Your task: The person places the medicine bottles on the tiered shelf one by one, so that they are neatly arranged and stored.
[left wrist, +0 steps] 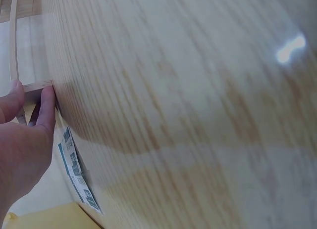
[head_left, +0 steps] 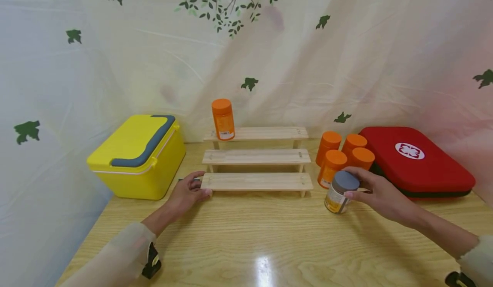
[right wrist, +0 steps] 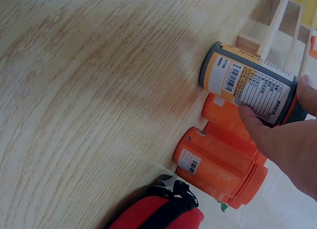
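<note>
My right hand [head_left: 385,199] holds a grey-lidded pill bottle [head_left: 337,198] near its lid, thumb on the near side. In the right wrist view, the bottle [right wrist: 242,83] shows a yellow and white label with a barcode. Just behind it, several orange pill bottles [head_left: 332,165] stand in a cluster. At the left end of the three-step wooden display rack [head_left: 257,181], my left hand [head_left: 186,195] grips the lowest step, with the thumb at its front edge. One orange pill bottle [head_left: 223,120] stands upright on the left of the top step.
A yellow cooler box [head_left: 135,150] with a grey handle stands left of the rack. On the right lies a red first-aid case [head_left: 435,167] beside the orange bottles. A printed card [left wrist: 77,172] lies near the cooler. Leaf-patterned cloth [head_left: 308,64] hangs behind the wooden table [head_left: 239,235].
</note>
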